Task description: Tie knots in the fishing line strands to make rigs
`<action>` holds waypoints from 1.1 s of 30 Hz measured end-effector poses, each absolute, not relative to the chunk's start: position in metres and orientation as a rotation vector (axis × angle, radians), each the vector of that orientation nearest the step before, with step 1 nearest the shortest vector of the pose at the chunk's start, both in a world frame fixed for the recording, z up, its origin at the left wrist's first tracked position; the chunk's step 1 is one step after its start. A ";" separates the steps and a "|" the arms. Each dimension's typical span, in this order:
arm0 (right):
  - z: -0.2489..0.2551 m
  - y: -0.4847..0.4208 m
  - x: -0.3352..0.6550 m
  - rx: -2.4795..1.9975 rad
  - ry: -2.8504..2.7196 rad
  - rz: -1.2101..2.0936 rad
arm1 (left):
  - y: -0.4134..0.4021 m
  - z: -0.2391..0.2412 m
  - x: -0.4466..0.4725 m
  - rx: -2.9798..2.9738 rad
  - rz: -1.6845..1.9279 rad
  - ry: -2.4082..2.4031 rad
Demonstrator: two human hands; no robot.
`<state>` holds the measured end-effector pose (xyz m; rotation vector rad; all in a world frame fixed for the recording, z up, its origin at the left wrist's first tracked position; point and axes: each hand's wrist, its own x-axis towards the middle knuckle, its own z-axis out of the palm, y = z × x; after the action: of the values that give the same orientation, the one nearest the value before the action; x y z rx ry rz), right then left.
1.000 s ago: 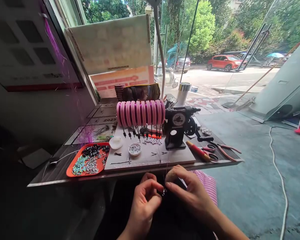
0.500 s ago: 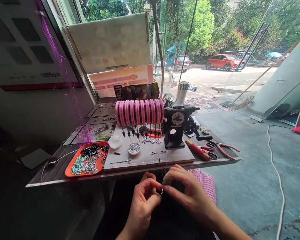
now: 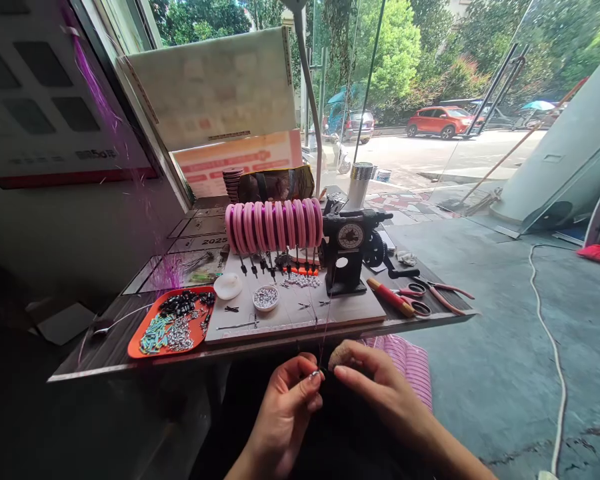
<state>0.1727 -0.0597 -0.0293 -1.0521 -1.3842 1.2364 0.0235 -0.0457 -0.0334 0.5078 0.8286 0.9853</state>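
Observation:
My left hand (image 3: 287, 403) and my right hand (image 3: 375, 390) meet just below the front edge of the table (image 3: 260, 350). Their fingertips pinch together on a small metal bead-like piece and a thin line (image 3: 324, 333) that runs up to the board. On the board stands a row of pink spools (image 3: 274, 225) with black clips hanging beneath. Right of the spools is a black hand-crank machine (image 3: 351, 252). A tan pad covers my right thumb.
An orange tray (image 3: 167, 323) of beads lies at the left, with a small white bowl (image 3: 266, 298) of beads and a white lid (image 3: 228, 285) on the board. Red-handled scissors (image 3: 405, 303) and pliers (image 3: 443, 293) lie right. A lamp pole, glass wall and white cable surround.
Both hands have shifted slightly left and up toward the table edge, staying pinched together on the line. The view has drifted a little.

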 end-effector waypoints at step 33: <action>-0.023 -0.043 0.162 -0.750 -0.301 1.658 | -0.044 -0.035 0.025 0.920 1.031 0.941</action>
<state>0.1625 -0.0429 -0.0227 -0.7503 -0.3006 1.6585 0.0250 -0.0440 -0.0351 0.9203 0.9412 1.0312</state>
